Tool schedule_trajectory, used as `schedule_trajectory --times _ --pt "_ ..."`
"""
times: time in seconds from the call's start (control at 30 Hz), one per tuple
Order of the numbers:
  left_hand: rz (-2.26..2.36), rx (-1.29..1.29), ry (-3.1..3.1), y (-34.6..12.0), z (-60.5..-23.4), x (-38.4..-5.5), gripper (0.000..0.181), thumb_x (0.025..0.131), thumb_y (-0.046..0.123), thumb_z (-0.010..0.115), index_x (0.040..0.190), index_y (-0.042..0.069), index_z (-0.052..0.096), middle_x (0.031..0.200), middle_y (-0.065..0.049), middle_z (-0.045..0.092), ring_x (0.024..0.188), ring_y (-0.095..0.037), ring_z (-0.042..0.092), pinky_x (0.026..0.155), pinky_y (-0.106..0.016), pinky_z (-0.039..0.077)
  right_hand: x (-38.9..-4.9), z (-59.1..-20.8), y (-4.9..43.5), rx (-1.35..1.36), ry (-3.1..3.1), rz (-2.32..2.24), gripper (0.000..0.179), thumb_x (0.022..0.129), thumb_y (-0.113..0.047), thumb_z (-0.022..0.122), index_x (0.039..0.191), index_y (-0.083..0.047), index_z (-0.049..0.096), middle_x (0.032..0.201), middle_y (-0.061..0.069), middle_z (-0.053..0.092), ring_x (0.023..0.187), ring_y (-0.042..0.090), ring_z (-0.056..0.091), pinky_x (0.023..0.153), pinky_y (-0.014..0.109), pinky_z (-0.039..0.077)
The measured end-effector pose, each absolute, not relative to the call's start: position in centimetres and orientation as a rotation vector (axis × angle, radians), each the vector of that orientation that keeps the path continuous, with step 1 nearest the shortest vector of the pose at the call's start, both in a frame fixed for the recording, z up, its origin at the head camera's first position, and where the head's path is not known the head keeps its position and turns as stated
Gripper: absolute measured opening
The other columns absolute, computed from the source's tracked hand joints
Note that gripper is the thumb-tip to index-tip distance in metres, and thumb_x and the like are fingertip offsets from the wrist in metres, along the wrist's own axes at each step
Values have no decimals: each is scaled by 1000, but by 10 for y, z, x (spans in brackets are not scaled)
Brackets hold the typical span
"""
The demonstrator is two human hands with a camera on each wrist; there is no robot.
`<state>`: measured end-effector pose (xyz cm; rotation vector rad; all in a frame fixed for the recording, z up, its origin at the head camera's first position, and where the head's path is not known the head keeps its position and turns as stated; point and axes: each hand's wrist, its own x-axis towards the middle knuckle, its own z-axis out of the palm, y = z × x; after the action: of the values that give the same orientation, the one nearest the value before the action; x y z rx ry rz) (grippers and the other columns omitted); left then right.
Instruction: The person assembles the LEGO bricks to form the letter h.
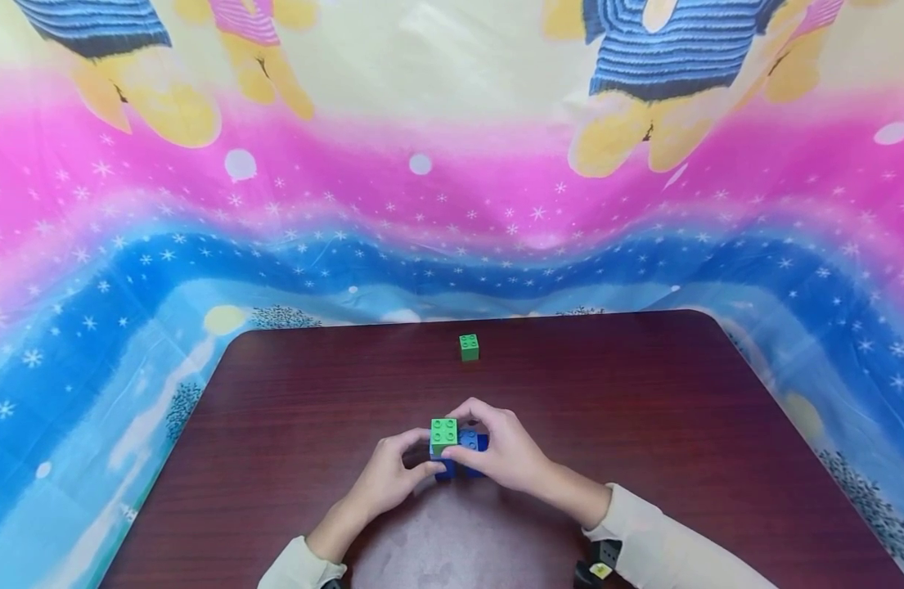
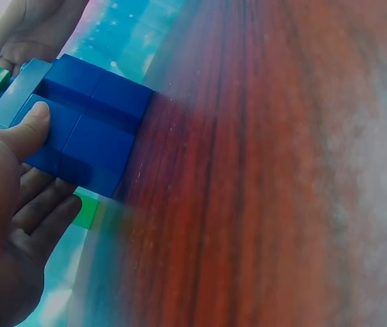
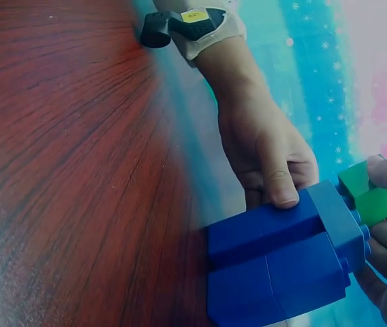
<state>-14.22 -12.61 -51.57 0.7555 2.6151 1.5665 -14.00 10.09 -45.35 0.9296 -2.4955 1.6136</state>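
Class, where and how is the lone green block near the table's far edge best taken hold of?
The green block is probably best pinched by two opposite flat sides, from above: it stands studded face up, touching no other block.

We saw two block columns (image 3: 268, 279) side by side on the tabletop (image 1: 334, 384), a bridging block (image 3: 342, 218) across their tops and an upper block (image 1: 444, 433) above its left end. The left hand (image 1: 385, 473) lay left of them, the right hand (image 1: 514, 450) right. Behind, near the far edge, we had a lone block (image 1: 469, 348), before a cloth (image 1: 422, 209).
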Motion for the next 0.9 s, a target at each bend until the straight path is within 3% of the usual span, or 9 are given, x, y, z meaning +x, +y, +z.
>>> schedule_trajectory --times 0.43,0.73,0.9 --pt "1556 737 2611 -126 -515 -142 34 88 31 82 118 18 71 109 13 74 106 -9 68 96 -36 54 -141 -455 98 884 -2558 1462 37 88 -25 83 118 -20 62 99 -8 71 88 8 66 79 29 58" --pt "1562 748 2613 -126 -515 -142 34 86 29 83 117 19 71 108 12 74 106 -9 67 97 -38 54 -142 -456 97 933 -2542 1404 43 90 -30 80 130 -18 68 113 -4 72 87 7 64 74 25 56" --pt "1551 768 2628 -125 -516 -143 34 87 31 82 116 19 71 108 10 74 105 -8 68 96 -37 54 -142 -456 96 945 -2536 1328 44 90 -30 80 130 -15 69 111 -3 72 88 7 63 74 25 56"
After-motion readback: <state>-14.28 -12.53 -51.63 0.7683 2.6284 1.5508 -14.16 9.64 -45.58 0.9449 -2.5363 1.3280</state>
